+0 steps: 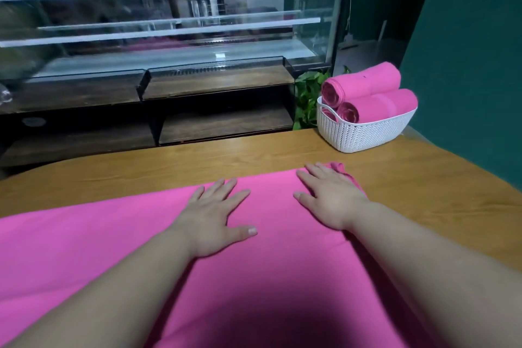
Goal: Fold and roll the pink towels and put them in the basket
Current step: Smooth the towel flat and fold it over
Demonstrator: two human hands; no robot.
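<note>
While rolled pink towels (375, 99) already fill the white basket (364, 133) far beyond the fingertips, one pink towel (118, 234) lies unrolled under both flat, straight-fingered hands, left hand (214, 215) and right hand (330, 198), awaiting folding, rolling and basketing.

A wooden table (226, 158) shows bare beyond the left hand (214, 215) and to the right of the right hand (330, 200). Farther ahead of the left hand stands a dark wooden shelf unit (220, 85), with a glass case (169, 22) behind it. Ahead of the right hand are green leaves (308, 96). A green wall (466, 51) rises to its right. The light is dim.
</note>
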